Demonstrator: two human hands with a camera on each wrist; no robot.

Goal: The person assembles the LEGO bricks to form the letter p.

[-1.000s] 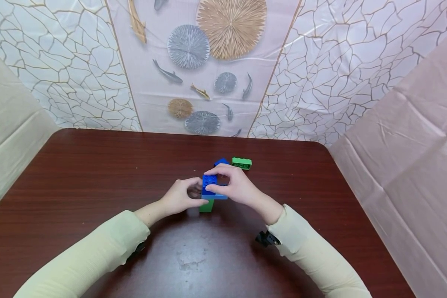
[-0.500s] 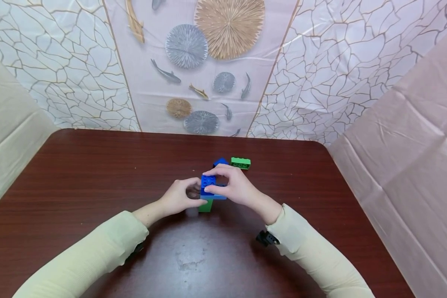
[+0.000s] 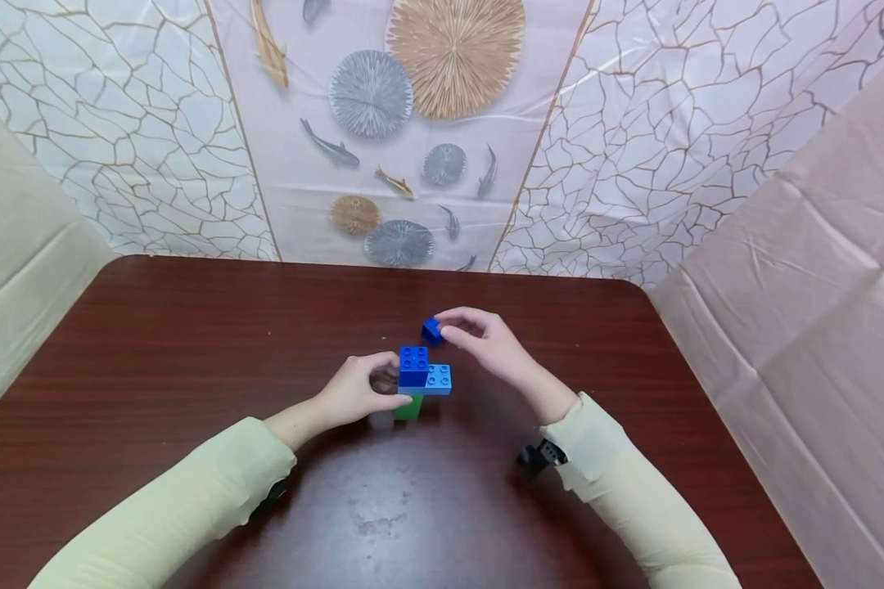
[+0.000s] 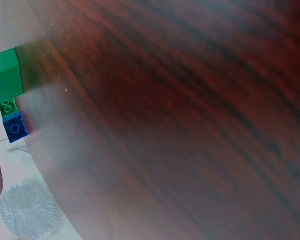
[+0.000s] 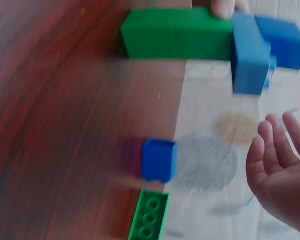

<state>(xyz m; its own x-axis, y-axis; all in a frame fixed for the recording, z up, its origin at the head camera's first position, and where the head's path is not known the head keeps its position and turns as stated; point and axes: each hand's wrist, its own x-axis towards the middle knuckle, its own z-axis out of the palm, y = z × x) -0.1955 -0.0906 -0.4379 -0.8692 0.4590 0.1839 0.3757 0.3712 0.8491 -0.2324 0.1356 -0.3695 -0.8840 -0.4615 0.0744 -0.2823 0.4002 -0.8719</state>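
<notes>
Standing upright on the table is a brick tower: two green bricks (image 5: 175, 34) at the bottom, a light blue brick (image 3: 439, 379) across them, and a dark blue brick (image 3: 413, 366) on its left end. My left hand (image 3: 345, 389) holds this tower, thumb in front and fingers partly hidden behind. My right hand (image 3: 489, 342) holds nothing; its fingers are apart and gently bent. It hovers near a loose blue brick (image 3: 430, 331), and the right wrist view shows a gap between them. A loose green brick (image 5: 149, 217) lies beside that one, hidden by my right hand in the head view.
The dark brown wooden table (image 3: 191, 343) has rounded far corners. A patterned cloth (image 3: 405, 188) hangs behind it, and plain cloth walls (image 3: 803, 286) rise at both sides. Black wrist devices (image 3: 541, 458) sit by the sleeves.
My right hand has let go of the dark blue brick on the tower and moved back and right, toward the loose bricks. My left hand has stayed on the tower.
</notes>
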